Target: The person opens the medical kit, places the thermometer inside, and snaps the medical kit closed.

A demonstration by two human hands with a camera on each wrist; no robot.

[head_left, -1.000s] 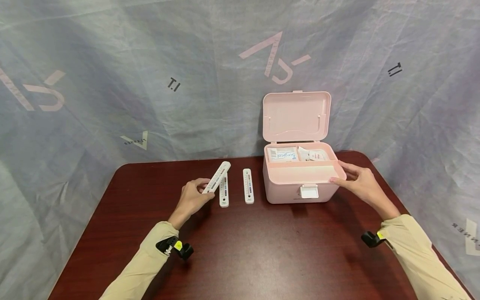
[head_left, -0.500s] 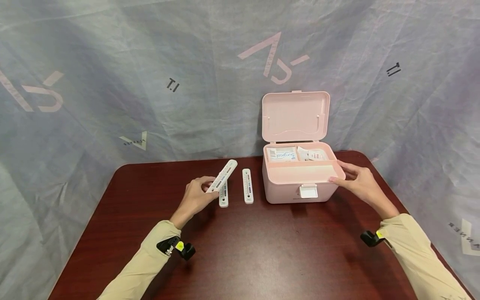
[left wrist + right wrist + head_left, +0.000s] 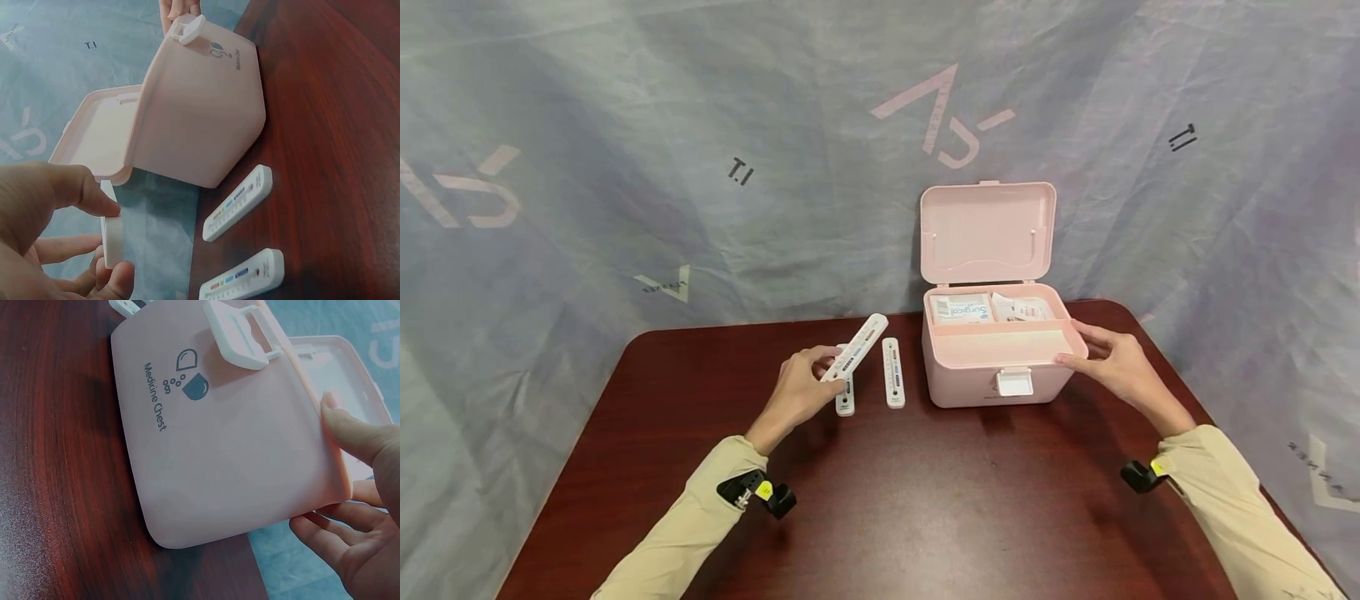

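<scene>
Pinched between the thumb and fingers of my left hand (image 3: pixel 797 387) is a white thermometer (image 3: pixel 860 343), slanting up to the right. In the left wrist view this thermometer (image 3: pixel 112 240) shows its thin edge. Below it on the table lies a second thermometer (image 3: pixel 845 402), partly covered from the head. A third thermometer (image 3: pixel 893 372) lies beside the pink medicine chest (image 3: pixel 958 385). My right hand (image 3: pixel 1116 367) grips the chest's right front corner, thumb at the rim (image 3: pixel 325 415) and fingers against the outer side wall.
The chest's lid (image 3: pixel 987 233) stands raised at the back. In its rear compartments sit a "Surgical" packet (image 3: pixel 964 309) and a clear-and-white packet (image 3: pixel 1024 309). A white latch (image 3: pixel 1015 382) hangs at the front. Behind the dark red table (image 3: pixel 917 500) hangs a grey curtain (image 3: pixel 820 208).
My left hand has shifted slightly right and tilted the held thermometer further over, its top end nearing the third thermometer. The right hand keeps its grip on the chest.
</scene>
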